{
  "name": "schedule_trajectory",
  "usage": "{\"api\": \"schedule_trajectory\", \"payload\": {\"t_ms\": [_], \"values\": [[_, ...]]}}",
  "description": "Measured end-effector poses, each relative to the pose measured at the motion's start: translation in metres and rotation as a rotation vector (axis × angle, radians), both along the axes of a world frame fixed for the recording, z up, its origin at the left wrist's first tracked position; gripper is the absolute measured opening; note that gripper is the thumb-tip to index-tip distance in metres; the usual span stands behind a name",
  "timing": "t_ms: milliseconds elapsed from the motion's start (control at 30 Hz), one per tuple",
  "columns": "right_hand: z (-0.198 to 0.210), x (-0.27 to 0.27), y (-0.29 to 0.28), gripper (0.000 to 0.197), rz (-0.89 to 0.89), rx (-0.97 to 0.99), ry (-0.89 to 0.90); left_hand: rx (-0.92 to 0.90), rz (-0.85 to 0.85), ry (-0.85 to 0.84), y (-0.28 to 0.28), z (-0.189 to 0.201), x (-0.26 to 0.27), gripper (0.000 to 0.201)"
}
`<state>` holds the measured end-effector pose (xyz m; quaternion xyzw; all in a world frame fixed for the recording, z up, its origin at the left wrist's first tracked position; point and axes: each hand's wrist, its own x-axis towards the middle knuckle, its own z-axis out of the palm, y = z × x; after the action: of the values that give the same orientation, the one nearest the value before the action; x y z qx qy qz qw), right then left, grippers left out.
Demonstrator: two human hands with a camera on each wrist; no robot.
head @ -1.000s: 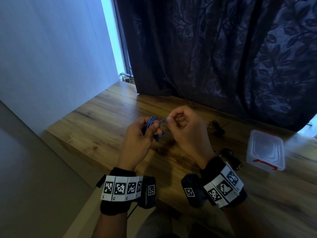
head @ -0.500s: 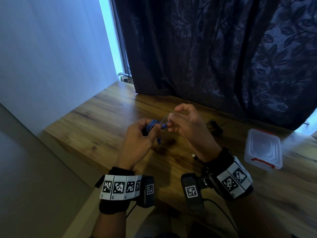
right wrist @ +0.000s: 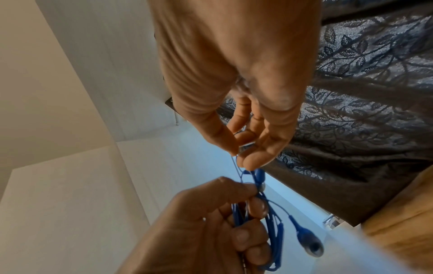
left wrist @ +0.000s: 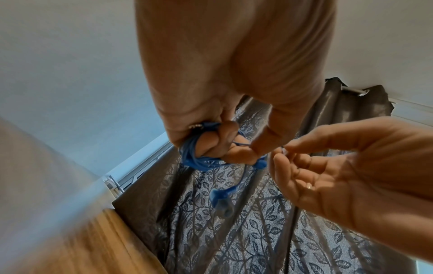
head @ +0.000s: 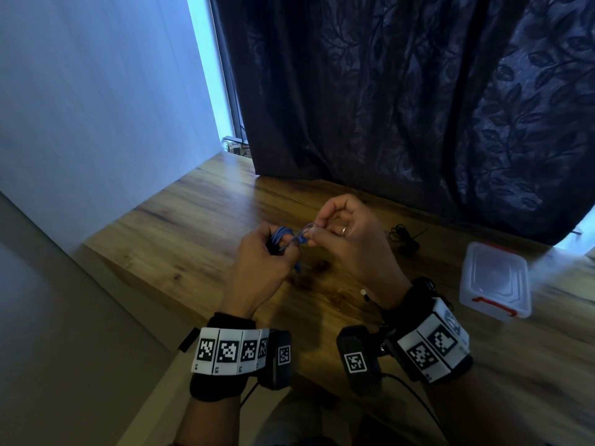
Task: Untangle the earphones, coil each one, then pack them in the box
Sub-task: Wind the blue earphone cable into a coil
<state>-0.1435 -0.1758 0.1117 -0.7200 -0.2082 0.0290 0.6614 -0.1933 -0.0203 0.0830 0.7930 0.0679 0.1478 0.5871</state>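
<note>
Above the table (head: 180, 239), the left hand (head: 257, 268) grips coiled blue earphones (left wrist: 196, 157) (one bud (right wrist: 309, 242) dangling) while right hand (head: 351, 243) fingertips (right wrist: 234, 150) pinch the cord.

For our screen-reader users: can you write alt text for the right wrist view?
A left hand grips a coil of blue earphones while the right hand pinches a thin strand above it. One earbud dangles free, before a leaf-patterned curtain.

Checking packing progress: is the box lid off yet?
No, the box sits on the table with its lid on.
</note>
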Motion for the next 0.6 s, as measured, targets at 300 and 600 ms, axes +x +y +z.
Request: {"api": "schedule_trajectory", "payload": {"t_ms": [300, 600], "values": [[0.0001, -0.0029, 0.0015, 0.02, 0.043, -0.04, 0.044, -0.073, 0.025, -0.054, 0.0002, 0.0025, -0.0017, 0.027], [0.0041, -0.0007, -0.0009, 0.022, 0.103, -0.104, 0.011, -0.105, -0.026, -0.129, 0.0037, 0.0034, -0.0012, 0.015]]}}
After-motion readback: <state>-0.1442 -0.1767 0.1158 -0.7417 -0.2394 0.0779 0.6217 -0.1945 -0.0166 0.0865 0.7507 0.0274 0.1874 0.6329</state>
